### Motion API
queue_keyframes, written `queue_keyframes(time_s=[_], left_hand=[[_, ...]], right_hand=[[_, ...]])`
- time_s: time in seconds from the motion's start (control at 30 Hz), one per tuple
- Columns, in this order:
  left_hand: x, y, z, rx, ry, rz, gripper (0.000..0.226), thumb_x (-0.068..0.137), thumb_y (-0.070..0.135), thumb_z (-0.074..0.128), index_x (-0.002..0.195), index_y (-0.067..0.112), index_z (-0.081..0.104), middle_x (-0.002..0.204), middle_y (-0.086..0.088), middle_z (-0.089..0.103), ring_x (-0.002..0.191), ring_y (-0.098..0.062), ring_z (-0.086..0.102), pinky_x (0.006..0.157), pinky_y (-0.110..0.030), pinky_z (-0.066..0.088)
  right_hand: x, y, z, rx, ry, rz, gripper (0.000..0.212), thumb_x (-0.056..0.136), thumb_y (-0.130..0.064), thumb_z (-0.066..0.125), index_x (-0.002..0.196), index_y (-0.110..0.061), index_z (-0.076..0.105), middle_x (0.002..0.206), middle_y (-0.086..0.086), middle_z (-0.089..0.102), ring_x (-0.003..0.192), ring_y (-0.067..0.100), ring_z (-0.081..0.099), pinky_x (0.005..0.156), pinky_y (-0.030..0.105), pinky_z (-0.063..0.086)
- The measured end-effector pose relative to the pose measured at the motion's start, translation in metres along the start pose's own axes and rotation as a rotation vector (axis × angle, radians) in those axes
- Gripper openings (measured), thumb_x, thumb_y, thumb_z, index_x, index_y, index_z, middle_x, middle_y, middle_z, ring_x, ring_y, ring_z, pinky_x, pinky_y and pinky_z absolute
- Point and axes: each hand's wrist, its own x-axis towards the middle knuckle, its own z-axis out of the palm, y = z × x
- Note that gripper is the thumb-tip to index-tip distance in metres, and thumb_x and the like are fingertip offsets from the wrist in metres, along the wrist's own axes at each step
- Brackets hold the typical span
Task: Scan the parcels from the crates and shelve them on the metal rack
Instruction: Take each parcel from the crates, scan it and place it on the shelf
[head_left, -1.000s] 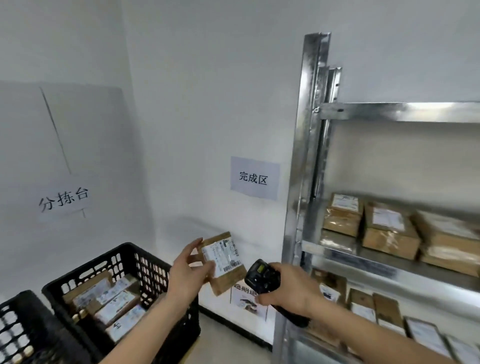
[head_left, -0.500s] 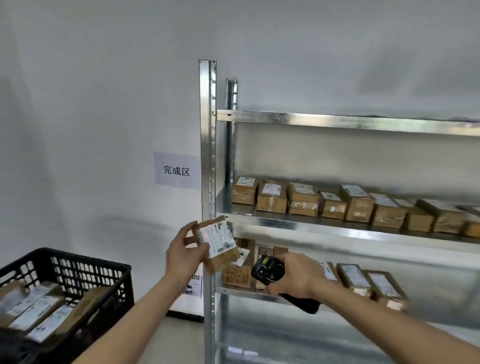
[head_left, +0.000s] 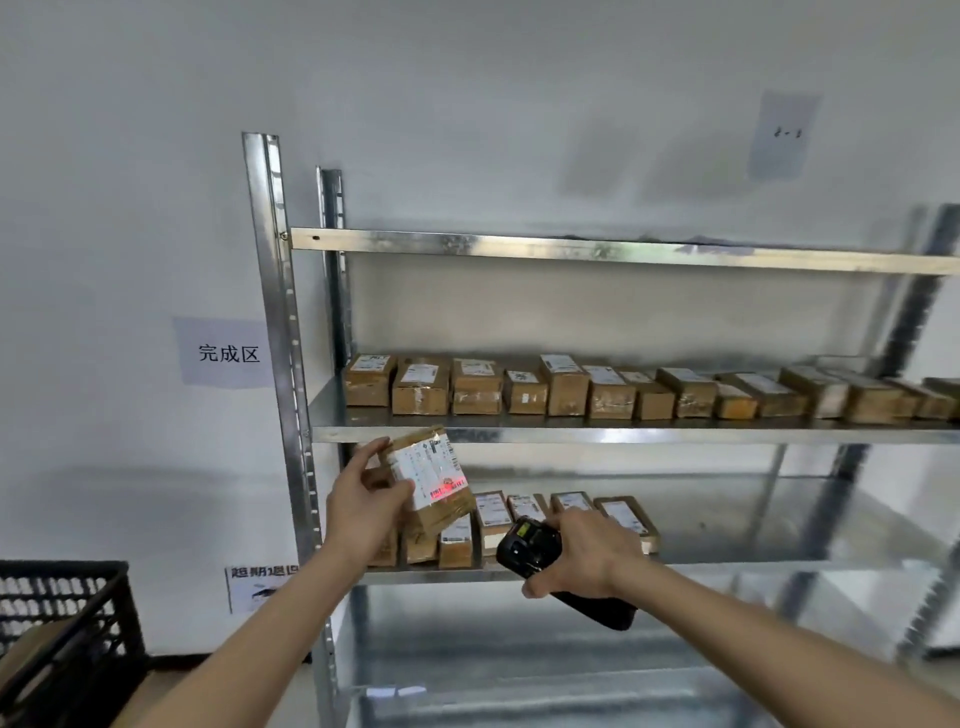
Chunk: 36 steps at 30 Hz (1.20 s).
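Observation:
My left hand (head_left: 363, 506) grips a small brown cardboard parcel (head_left: 434, 480) with a white label, held up in front of the metal rack (head_left: 571, 434). A red scan line glows on the label's lower right part. My right hand (head_left: 587, 556) holds a black handheld scanner (head_left: 524, 545), just below and right of the parcel, its head turned toward the label. A black plastic crate (head_left: 78, 613) with parcels inside sits at the lower left, mostly cut off.
The middle shelf carries a long row of brown parcels (head_left: 623, 389). A shorter group of parcels (head_left: 519, 519) lies at the left of the lower shelf (head_left: 779, 564), behind my hands. Paper signs (head_left: 226, 353) hang on the white wall left of the rack.
The view has swung right, so the rack fills the frame and the crate slid to the lower left. A red scan line now shows on the parcel's label.

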Motion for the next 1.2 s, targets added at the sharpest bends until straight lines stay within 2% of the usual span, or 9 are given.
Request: queue_keyframes(time_s=[0.13, 0.47, 0.57, 0.7, 0.8, 0.9, 1.07, 1.13, 1.2], left_hand=[[-0.013, 0.003, 0.038, 0.001, -0.063, -0.004, 0.063, 0.085, -0.001, 0.073, 0.135, 0.032, 0.054, 0.121, -0.001, 0.066, 0.104, -0.017, 0.065, 0.081, -0.045, 0.062], [-0.043, 0.011, 0.145, -0.049, -0.157, -0.015, 0.066, 0.082, -0.008, 0.072, 0.135, 0.028, 0.055, 0.114, -0.007, 0.070, 0.098, -0.020, 0.070, 0.080, -0.047, 0.062], [-0.052, 0.012, 0.178, -0.054, -0.184, -0.021, 0.067, 0.083, -0.009, 0.071, 0.137, 0.028, 0.054, 0.119, -0.009, 0.067, 0.100, -0.022, 0.069, 0.074, -0.043, 0.064], [-0.063, 0.011, 0.223, -0.048, -0.231, -0.040, 0.067, 0.083, -0.005, 0.072, 0.136, 0.031, 0.052, 0.125, -0.009, 0.063, 0.106, -0.027, 0.068, 0.073, -0.046, 0.064], [-0.074, 0.005, 0.262, -0.094, -0.259, -0.098, 0.059, 0.085, -0.004, 0.071, 0.129, 0.028, 0.049, 0.120, -0.009, 0.067, 0.100, -0.027, 0.070, 0.074, -0.045, 0.064], [-0.090, 0.001, 0.308, -0.151, -0.303, -0.148, 0.043, 0.087, -0.005, 0.068, 0.118, 0.020, 0.052, 0.110, -0.010, 0.069, 0.091, -0.029, 0.073, 0.065, -0.040, 0.063], [-0.108, -0.007, 0.373, -0.202, -0.297, -0.223, 0.031, 0.089, -0.002, 0.066, 0.115, 0.011, 0.055, 0.108, -0.012, 0.071, 0.086, -0.029, 0.075, 0.062, -0.037, 0.062], [-0.113, -0.013, 0.394, -0.227, -0.299, -0.239, 0.026, 0.091, -0.001, 0.066, 0.113, 0.008, 0.057, 0.106, -0.013, 0.072, 0.088, -0.031, 0.074, 0.062, -0.035, 0.062], [-0.120, -0.021, 0.419, -0.242, -0.327, -0.235, 0.022, 0.091, 0.001, 0.068, 0.111, 0.009, 0.061, 0.107, -0.012, 0.073, 0.091, -0.031, 0.073, 0.070, -0.038, 0.062]], right_hand=[[-0.014, 0.033, -0.010, -0.010, 0.014, 0.045, 0.063, 0.063, -0.066, 0.083, 0.112, -0.031, 0.068, 0.106, -0.008, 0.071, 0.099, 0.019, 0.067, 0.070, 0.030, 0.045], [-0.043, 0.134, -0.025, 0.007, 0.034, 0.156, 0.070, 0.059, -0.068, 0.082, 0.117, -0.031, 0.067, 0.108, -0.008, 0.071, 0.103, 0.019, 0.067, 0.082, 0.032, 0.056], [-0.051, 0.165, -0.029, 0.074, 0.058, 0.203, 0.075, 0.054, -0.070, 0.081, 0.118, -0.033, 0.067, 0.107, -0.010, 0.072, 0.101, 0.018, 0.068, 0.082, 0.031, 0.056], [-0.059, 0.207, -0.033, 0.256, 0.111, 0.202, 0.079, 0.046, -0.073, 0.079, 0.115, -0.037, 0.068, 0.105, -0.013, 0.073, 0.097, 0.012, 0.068, 0.083, 0.033, 0.059], [-0.065, 0.241, -0.033, 0.523, 0.131, 0.139, 0.055, 0.056, -0.058, 0.090, 0.104, -0.039, 0.071, 0.096, -0.015, 0.075, 0.087, 0.003, 0.070, 0.081, 0.028, 0.059], [-0.075, 0.270, -0.040, 0.734, 0.130, 0.083, 0.043, 0.069, -0.035, 0.095, 0.105, -0.038, 0.073, 0.096, -0.017, 0.077, 0.087, 0.001, 0.072, 0.078, 0.018, 0.057], [-0.079, 0.327, -0.045, 0.860, 0.095, 0.053, 0.046, 0.073, -0.027, 0.095, 0.112, -0.037, 0.072, 0.103, -0.018, 0.076, 0.091, -0.006, 0.070, 0.072, 0.005, 0.048], [-0.081, 0.349, -0.045, 0.863, 0.110, 0.051, 0.052, 0.072, -0.027, 0.096, 0.118, -0.035, 0.072, 0.106, -0.018, 0.076, 0.094, -0.007, 0.069, 0.074, 0.005, 0.048], [-0.081, 0.373, -0.041, 0.857, 0.114, 0.060, 0.057, 0.070, -0.030, 0.097, 0.122, -0.034, 0.073, 0.107, -0.018, 0.077, 0.096, -0.005, 0.070, 0.078, 0.007, 0.049]])
